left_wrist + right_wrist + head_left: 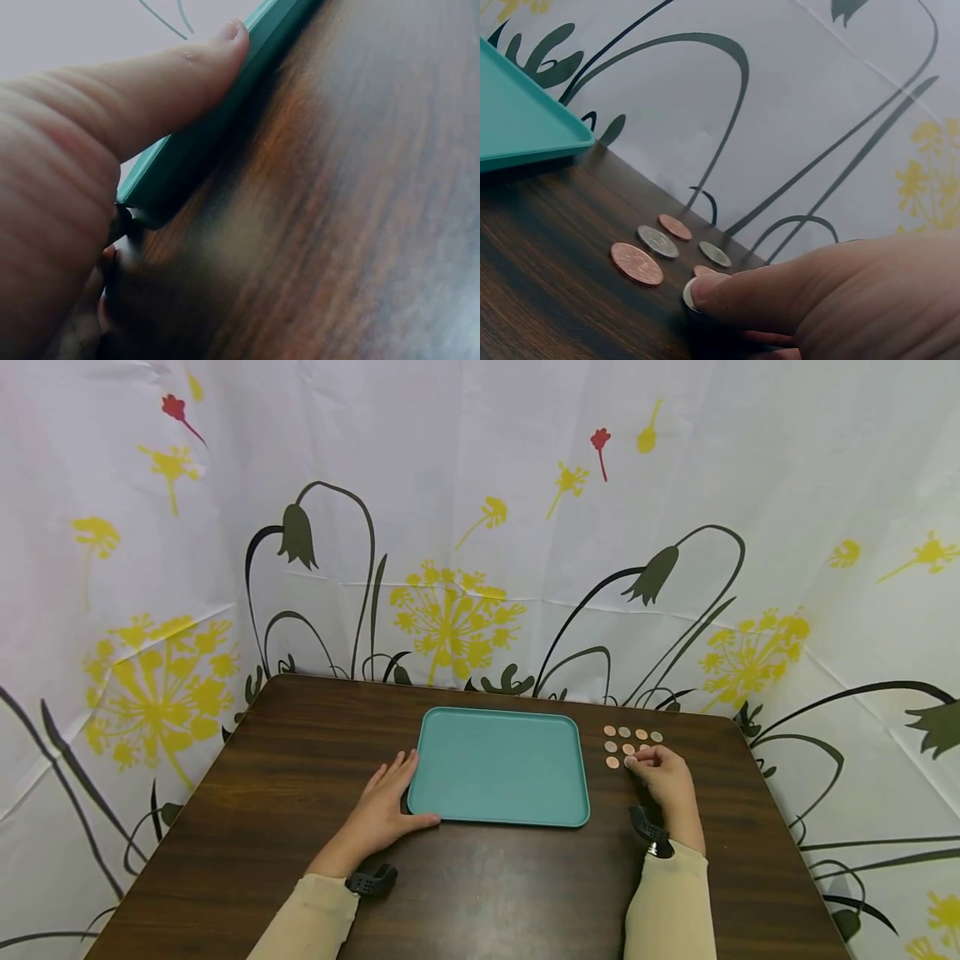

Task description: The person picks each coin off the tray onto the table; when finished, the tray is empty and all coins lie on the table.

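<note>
A teal rectangular tray [498, 768] lies on the table. My left hand [386, 806] rests at its front left corner, the fingers spread along the left side and the thumb [187, 82] against the front rim. To the right of the tray, copper and silver coins lie in rows, such as a copper coin [612, 762] at the near left. My right hand [667, 781] is over the near end of the rows, thumb and forefinger pinching a silver coin [690, 295]. The thumb covers part of that coin, and the hand hides part of the coin group.
The dark wood table [495, 893] has its far edge close against a white curtain [465, 460] printed with flowers. A larger-looking copper coin [637, 264] and a silver coin [658, 241] lie left of the right thumb. Black bands [371, 881] sit on both wrists.
</note>
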`<state>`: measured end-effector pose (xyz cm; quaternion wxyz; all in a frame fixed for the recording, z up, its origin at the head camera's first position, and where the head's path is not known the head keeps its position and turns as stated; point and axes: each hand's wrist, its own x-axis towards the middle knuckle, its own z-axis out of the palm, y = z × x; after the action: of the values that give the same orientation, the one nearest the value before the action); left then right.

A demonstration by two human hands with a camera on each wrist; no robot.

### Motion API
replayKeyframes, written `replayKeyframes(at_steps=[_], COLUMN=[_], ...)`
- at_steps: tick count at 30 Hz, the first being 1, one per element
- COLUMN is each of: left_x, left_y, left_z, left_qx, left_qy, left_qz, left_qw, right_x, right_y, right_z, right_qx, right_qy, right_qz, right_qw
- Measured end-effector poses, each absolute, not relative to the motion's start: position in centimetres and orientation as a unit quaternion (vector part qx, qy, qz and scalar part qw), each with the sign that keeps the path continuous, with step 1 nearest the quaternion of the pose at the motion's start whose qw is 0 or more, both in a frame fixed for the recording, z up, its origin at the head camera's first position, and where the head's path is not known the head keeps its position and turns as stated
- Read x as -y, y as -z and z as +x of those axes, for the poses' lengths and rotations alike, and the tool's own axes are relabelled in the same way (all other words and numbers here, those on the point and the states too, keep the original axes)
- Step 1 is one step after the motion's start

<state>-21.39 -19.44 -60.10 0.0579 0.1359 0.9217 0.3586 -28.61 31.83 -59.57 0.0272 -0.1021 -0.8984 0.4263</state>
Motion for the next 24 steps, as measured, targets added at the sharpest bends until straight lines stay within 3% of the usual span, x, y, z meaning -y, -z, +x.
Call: replayKeyframes(at_steps=[19,24], left_x=[19.86,19.88], left_y=[60.36,60.34], left_z=[-21.34,-21.3], left_qx=[-0.923,-0.923], left_qy=[-0.355,-0.355], left_qz=[0.136,0.137], left_qw=[0.057,0.062], right_x=[-31.44,-31.89], right_y=[59.55,59.6], right_z=[-28.72,-28.7], right_qx=[0.908,0.793], right_qy=[-0.411,-0.589], right_qz=[-0.087,-0.154], right_qw=[0.007,0.026])
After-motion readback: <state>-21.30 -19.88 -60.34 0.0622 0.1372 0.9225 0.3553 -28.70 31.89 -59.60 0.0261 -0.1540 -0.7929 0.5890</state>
